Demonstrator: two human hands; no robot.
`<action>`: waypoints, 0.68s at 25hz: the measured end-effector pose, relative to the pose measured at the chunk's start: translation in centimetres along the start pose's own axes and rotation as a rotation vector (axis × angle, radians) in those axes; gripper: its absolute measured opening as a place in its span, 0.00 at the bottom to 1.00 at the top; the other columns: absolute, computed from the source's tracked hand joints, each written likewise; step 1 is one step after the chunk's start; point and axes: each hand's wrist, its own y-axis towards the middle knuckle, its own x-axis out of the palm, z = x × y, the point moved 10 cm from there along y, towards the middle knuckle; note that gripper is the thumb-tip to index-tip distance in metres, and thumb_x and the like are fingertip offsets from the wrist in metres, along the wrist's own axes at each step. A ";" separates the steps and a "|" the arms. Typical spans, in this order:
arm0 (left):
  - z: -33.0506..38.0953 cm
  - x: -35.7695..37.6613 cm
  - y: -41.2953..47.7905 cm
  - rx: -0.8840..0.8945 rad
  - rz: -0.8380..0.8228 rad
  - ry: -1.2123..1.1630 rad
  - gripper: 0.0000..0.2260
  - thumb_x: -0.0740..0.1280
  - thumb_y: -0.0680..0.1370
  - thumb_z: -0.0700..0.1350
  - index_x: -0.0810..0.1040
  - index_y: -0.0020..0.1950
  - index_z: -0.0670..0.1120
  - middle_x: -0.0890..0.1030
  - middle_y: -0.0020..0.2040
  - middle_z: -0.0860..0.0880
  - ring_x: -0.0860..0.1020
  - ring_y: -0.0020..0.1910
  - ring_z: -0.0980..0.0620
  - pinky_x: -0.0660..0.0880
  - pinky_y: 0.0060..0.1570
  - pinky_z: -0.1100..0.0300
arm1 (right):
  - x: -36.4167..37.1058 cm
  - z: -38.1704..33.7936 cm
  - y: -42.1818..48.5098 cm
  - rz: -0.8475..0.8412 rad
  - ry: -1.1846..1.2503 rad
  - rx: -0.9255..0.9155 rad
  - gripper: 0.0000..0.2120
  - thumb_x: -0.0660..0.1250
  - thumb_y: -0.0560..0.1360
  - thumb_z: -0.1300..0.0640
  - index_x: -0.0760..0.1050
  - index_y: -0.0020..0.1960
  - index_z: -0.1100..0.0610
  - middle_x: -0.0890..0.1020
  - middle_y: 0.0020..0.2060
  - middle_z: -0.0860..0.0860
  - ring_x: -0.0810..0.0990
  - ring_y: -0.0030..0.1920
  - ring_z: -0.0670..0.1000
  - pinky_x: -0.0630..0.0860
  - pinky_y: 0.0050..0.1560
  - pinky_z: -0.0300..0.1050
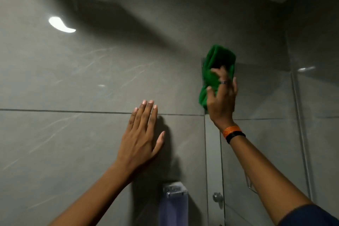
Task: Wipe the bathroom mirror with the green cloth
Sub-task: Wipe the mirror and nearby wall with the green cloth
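While left hand lies flat on wall, right hand raised, gripping green cloth.

You will find no legible text, label, brand, number or sign in this view. The orange wristband on your right wrist carries a pale pattern, but it is too blurred to read. The dispenser low on the wall, below and left of that wristband, shows no readable marking.
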 end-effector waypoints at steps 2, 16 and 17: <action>1.3 1.7 1.7 0.033 -0.007 0.009 0.33 0.54 0.82 0.57 0.60 0.79 0.36 0.61 0.79 0.36 0.58 0.80 0.39 0.56 0.77 0.44 | 4.3 4.2 0.1 -0.313 -0.163 -0.028 0.20 0.62 0.73 0.50 0.71 0.64 0.51 0.64 0.78 0.55 0.56 0.79 0.52 0.47 0.80 0.63; 7.4 8.1 11.9 0.045 0.051 0.063 0.33 0.49 0.82 0.58 0.56 0.80 0.36 0.57 0.80 0.35 0.55 0.80 0.39 0.48 0.78 0.47 | 5.7 10.2 7.3 -0.130 -0.300 -0.131 0.26 0.46 0.82 0.48 0.51 0.80 0.47 0.55 0.81 0.51 0.48 0.81 0.51 0.45 0.81 0.58; 7.6 8.5 12.2 0.035 0.051 0.072 0.33 0.48 0.83 0.58 0.56 0.80 0.36 0.57 0.80 0.35 0.54 0.80 0.39 0.48 0.79 0.46 | 4.9 11.9 7.6 -0.121 -0.311 -0.110 0.26 0.47 0.82 0.48 0.51 0.80 0.47 0.55 0.81 0.50 0.48 0.81 0.51 0.46 0.81 0.58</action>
